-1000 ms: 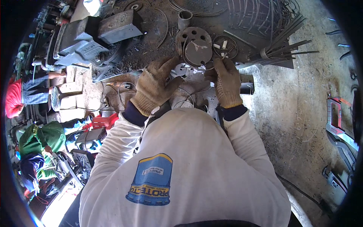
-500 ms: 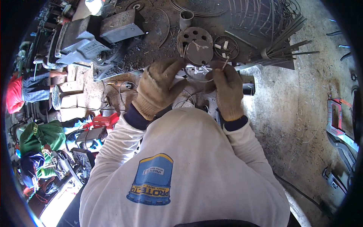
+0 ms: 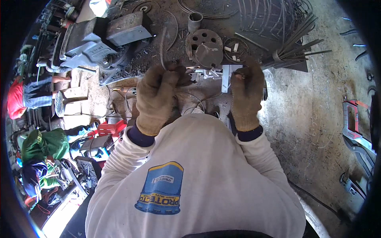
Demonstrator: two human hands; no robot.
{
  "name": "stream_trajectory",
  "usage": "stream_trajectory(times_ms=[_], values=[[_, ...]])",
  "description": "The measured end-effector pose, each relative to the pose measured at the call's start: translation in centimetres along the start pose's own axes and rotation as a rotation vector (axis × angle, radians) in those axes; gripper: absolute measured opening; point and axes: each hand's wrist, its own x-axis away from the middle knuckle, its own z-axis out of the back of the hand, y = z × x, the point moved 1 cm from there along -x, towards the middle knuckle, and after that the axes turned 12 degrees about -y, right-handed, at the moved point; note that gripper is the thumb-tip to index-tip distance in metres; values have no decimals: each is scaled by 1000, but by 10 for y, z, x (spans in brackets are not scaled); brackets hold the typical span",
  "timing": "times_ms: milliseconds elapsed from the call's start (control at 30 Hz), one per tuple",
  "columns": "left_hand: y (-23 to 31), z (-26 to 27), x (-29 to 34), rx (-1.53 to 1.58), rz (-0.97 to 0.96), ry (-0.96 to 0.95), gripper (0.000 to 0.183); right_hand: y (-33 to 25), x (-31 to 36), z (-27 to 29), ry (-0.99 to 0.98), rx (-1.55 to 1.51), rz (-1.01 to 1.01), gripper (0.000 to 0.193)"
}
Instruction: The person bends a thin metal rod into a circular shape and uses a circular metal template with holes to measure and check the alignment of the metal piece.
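Observation:
My left hand (image 3: 156, 93), in a brown work glove, is closed on a thin curved metal rod (image 3: 162, 45) that sticks up past its fingers over the bench. My right hand (image 3: 248, 93), gloved alike, is apart from it to the right. Its fingers are curled in, and a small reddish bit shows at their tips; what it holds I cannot make out. Beyond the hands, at the bench edge, sit a round metal plate with holes (image 3: 191, 38) and a plain disc (image 3: 209, 54). A pale flat metal bar (image 3: 226, 78) lies between the hands, beside the right one.
A vise (image 3: 89, 49) stands on the bench (image 3: 166, 22) at left. A short pipe (image 3: 195, 23), a ring holding white pieces (image 3: 235, 49) and a bundle of rods (image 3: 295, 51) are farther back. People (image 3: 43, 144) are at far left; a hand saw (image 3: 350, 121) is at far right.
My hands have moved apart. The curved rod, earlier spanning between them, now points up from my left hand. My right hand has shifted right, uncovering the pale bar.

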Motion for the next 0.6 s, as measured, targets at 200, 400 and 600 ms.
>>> stream_trajectory(times_ms=[200,400,600], values=[[-26,-3,0,591,319,-192,27,-20,3,-11,-358,-416,-507,43],[-28,1,-5,-116,550,-444,38,4,-3,11,-325,-325,-505,38],[-42,22,5,-410,465,-378,36,-2,-2,-1,-301,-341,-612,31]])
